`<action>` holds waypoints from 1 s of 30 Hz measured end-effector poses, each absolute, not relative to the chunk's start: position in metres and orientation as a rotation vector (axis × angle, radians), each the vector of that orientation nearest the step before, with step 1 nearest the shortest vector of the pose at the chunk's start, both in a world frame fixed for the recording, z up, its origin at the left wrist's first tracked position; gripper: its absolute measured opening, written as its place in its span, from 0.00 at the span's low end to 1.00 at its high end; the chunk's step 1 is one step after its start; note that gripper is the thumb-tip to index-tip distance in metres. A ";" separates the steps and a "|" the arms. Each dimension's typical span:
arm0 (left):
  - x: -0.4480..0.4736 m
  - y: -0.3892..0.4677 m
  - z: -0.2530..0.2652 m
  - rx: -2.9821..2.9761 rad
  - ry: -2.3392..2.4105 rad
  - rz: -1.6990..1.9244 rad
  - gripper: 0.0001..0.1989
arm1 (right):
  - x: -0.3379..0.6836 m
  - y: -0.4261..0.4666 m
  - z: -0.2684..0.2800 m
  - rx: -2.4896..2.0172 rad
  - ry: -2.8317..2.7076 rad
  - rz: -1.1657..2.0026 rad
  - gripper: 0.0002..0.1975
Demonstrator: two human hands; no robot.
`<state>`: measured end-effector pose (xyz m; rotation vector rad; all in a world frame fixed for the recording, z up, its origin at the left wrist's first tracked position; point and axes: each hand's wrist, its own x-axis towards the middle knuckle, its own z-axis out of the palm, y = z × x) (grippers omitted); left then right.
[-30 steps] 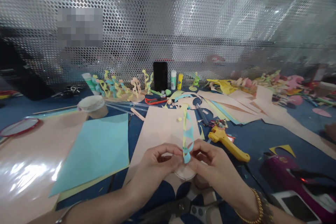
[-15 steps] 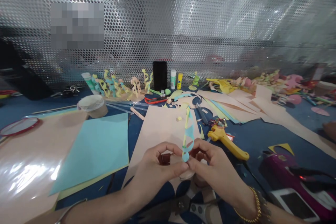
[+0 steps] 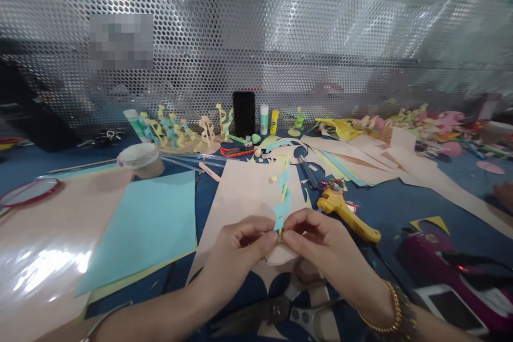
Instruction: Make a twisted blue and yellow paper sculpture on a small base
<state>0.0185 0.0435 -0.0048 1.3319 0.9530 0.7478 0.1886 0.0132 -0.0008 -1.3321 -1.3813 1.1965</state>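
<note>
In the head view, a light blue paper spiral [image 3: 282, 206] with a yellow-green core stands upright between my hands. My left hand [image 3: 245, 248] pinches its lower end with thumb and forefinger. From the other side, my right hand [image 3: 320, 243] is closed on the same lower end, the two thumbs almost touching. Part of a pale paper disc [image 3: 282, 257] shows below the fingers; whether the spiral is fixed to it cannot be seen. Beneath my hands lie scissors [image 3: 276, 310] among pale paper offcuts, and a pale sheet [image 3: 236, 192] lies behind.
Blue paper [image 3: 148, 230] lies at left near a paper-lined cup [image 3: 141, 160]. A yellow glue gun [image 3: 350, 216] and a purple device [image 3: 436, 272] are at right. Finished paper curls [image 3: 172, 131], a phone [image 3: 244, 114] and glue sticks [image 3: 264, 119] stand along the perforated metal wall.
The spiral has turned, and its blue strip now faces me differently. My fingers have shifted to its lower end, and less of the disc shows below them.
</note>
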 end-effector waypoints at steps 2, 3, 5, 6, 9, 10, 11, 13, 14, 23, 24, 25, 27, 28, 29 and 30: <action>0.019 0.044 -0.005 1.340 0.916 0.756 0.09 | 0.189 0.014 -0.003 -1.331 -1.387 1.173 0.05; 0.019 0.044 -0.005 1.342 0.910 0.754 0.09 | 0.189 0.014 -0.003 -1.336 -1.389 1.156 0.04; 0.020 0.043 -0.005 1.350 0.919 0.743 0.08 | 0.190 0.014 -0.005 -1.361 -1.387 1.136 0.03; 0.020 0.043 -0.004 1.356 0.926 0.738 0.08 | 0.190 0.014 -0.005 -1.379 -1.384 1.130 0.03; 0.021 0.042 -0.002 1.354 0.935 0.736 0.08 | 0.189 0.014 -0.006 -1.420 -1.389 1.117 0.03; 0.022 0.042 -0.001 1.337 0.944 0.736 0.08 | 0.189 0.014 -0.005 -1.419 -1.396 1.109 0.03; 0.022 0.041 -0.001 1.313 0.959 0.733 0.07 | 0.189 0.014 -0.005 -1.412 -1.403 1.098 0.03; 0.023 0.041 0.000 1.262 0.999 0.725 0.07 | 0.188 0.013 -0.003 -1.394 -1.418 1.084 0.03; 0.023 0.040 0.000 1.243 1.017 0.720 0.07 | 0.188 0.013 -0.002 -1.392 -1.423 1.078 0.03; 0.023 0.041 0.000 1.152 0.962 0.735 0.06 | 0.186 0.014 -0.001 -1.395 -1.455 0.985 0.04; 0.023 0.041 0.000 1.154 0.961 0.735 0.05 | 0.186 0.014 -0.001 -1.385 -1.464 0.978 0.04; 0.023 0.041 0.000 1.155 0.962 0.734 0.05 | 0.187 0.013 -0.002 -1.378 -1.472 0.976 0.04; 0.023 0.041 0.000 1.157 0.965 0.741 0.06 | 0.188 0.013 -0.002 -1.374 -1.481 0.978 0.04; 0.023 0.041 0.000 1.157 0.965 0.744 0.06 | 0.189 0.013 -0.002 -1.372 -1.484 0.979 0.04; 0.023 0.041 -0.001 1.154 0.967 0.744 0.06 | 0.190 0.013 -0.001 -1.370 -1.486 0.978 0.04; 0.024 0.041 -0.001 1.152 0.970 0.744 0.06 | 0.191 0.012 -0.001 -1.368 -1.487 0.974 0.03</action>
